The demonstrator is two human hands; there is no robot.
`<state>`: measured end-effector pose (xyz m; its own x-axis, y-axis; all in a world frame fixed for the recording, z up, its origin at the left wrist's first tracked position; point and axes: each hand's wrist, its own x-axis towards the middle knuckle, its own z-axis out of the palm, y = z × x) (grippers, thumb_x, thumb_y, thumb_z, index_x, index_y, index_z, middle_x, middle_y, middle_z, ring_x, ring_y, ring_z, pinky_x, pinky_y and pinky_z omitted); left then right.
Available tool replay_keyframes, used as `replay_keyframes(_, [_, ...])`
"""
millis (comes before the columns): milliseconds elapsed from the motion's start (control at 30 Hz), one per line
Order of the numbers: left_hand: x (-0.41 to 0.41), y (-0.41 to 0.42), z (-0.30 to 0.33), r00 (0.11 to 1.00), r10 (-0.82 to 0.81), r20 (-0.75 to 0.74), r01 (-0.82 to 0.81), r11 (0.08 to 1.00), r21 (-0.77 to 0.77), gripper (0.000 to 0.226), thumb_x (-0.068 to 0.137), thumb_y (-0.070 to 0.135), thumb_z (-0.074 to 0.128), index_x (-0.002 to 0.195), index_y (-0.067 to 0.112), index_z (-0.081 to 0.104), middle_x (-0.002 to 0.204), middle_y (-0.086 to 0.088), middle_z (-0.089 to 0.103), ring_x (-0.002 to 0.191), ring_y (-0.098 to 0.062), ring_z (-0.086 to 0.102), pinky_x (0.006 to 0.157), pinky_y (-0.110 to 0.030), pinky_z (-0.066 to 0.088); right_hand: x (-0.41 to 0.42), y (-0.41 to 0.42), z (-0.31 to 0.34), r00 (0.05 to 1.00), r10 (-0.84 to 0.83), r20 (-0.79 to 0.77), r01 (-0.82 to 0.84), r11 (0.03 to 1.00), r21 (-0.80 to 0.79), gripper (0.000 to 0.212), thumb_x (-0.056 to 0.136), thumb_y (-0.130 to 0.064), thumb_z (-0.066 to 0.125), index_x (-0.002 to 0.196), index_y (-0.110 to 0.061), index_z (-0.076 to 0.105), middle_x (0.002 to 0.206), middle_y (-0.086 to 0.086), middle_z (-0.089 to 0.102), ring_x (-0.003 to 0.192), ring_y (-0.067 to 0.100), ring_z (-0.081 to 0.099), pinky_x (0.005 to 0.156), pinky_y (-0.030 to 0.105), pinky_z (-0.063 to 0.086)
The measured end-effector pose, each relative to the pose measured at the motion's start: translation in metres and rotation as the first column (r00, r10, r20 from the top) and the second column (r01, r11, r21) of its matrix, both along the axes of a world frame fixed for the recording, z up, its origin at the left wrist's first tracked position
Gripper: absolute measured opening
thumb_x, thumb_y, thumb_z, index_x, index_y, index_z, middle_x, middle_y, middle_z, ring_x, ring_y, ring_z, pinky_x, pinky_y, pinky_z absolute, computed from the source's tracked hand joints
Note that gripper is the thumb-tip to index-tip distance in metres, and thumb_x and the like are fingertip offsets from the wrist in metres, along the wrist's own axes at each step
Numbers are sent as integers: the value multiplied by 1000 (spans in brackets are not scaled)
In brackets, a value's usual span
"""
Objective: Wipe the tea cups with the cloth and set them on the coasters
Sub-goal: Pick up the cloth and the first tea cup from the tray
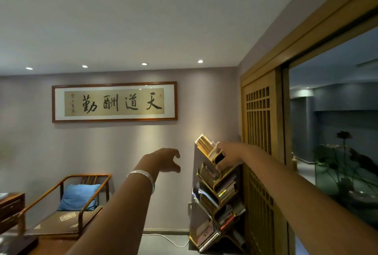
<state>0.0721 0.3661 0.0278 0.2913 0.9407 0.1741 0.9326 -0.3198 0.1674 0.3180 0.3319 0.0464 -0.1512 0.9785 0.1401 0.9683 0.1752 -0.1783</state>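
Observation:
No tea cups, cloth or coasters show in the head view. Both my arms stretch forward at chest height toward the far wall. My left hand [163, 159], with a silver bangle on its wrist, hangs in the air with loosely curved fingers and holds nothing. My right hand [228, 155] is raised in front of the top of a tree-shaped bookshelf [217, 195], fingers loosely curved; nothing is seen in its grip, and whether it touches the shelf cannot be told.
A wooden armchair [71, 203] with a blue cushion [78, 196] stands at the lower left. A dark wooden table edge [12, 205] shows at far left. A framed calligraphy panel [114, 101] hangs on the wall. A wooden lattice sliding door [259, 152] stands right of the shelf.

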Motion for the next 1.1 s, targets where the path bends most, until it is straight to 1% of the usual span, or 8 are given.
replay_keyframes(167, [-16, 111, -6, 999, 47, -10, -47, 999, 6, 59, 87, 39, 72, 139, 24, 48, 137, -6, 57, 126, -27, 53, 104, -38, 44, -14, 108, -11, 999, 33, 41, -34, 999, 14, 65, 75, -42, 72, 131, -24, 44, 133, 7, 52, 113, 25, 53, 93, 40, 50])
replay_keyframes(300, [-27, 208, -4, 997, 74, -26, -73, 997, 11, 60, 86, 42, 72, 138, 27, 48, 137, -5, 55, 125, -26, 52, 105, -41, 44, -26, 201, -7, 997, 60, 49, -62, 997, 42, 68, 73, -46, 72, 131, -24, 45, 133, 3, 52, 111, 22, 54, 87, 32, 48])
replay_keyframes(467, [-43, 338, 8, 995, 94, -33, -93, 995, 33, 60, 86, 41, 72, 139, 26, 48, 138, -5, 55, 124, -26, 54, 104, -40, 45, -35, 325, 17, 996, 48, 77, -54, 995, 85, 68, 73, -46, 73, 130, -24, 45, 134, 3, 52, 113, 22, 53, 95, 39, 48])
replay_keyframes(533, [-45, 388, 7, 995, 92, -23, -91, 995, 42, 61, 86, 40, 72, 139, 25, 47, 140, -4, 53, 125, -26, 53, 104, -39, 44, -36, 373, 20, 996, 50, 68, -57, 993, 100, 67, 73, -46, 73, 130, -25, 45, 134, 3, 51, 113, 22, 53, 96, 39, 47])
replay_keyframes(667, [-38, 474, -17, 995, 81, -53, -82, 996, -17, 61, 85, 42, 71, 139, 29, 46, 139, -3, 54, 125, -24, 53, 107, -40, 44, -38, 458, 5, 996, 63, 68, -67, 996, 65, 67, 75, -45, 72, 132, -23, 44, 135, 2, 51, 115, 23, 52, 96, 38, 48])
replay_keyframes(833, [-31, 564, -46, 993, 93, -78, -98, 993, -65, 62, 85, 44, 71, 139, 30, 45, 138, -2, 54, 126, -23, 52, 108, -42, 43, -39, 552, -19, 994, 97, 40, -97, 995, 17, 65, 79, -39, 72, 133, -20, 43, 134, 5, 52, 114, 23, 53, 90, 32, 47])
replay_keyframes(900, [-31, 605, -53, 990, 118, -75, -123, 990, -65, 62, 85, 44, 71, 139, 31, 45, 137, -1, 55, 125, -23, 52, 107, -42, 43, -37, 598, -24, 991, 127, 39, -127, 992, 18, 65, 79, -38, 73, 134, -19, 43, 134, 6, 51, 114, 23, 52, 88, 30, 45])
replay_keyframes(1100, [-47, 726, -49, 961, 274, -47, -275, 961, -27, 62, 84, 43, 71, 139, 31, 46, 136, 0, 55, 124, -22, 54, 107, -42, 43, -46, 752, -26, 964, 265, 33, -266, 963, 39, 64, 78, -42, 72, 132, -21, 45, 136, 4, 50, 117, 23, 51, 99, 37, 46])
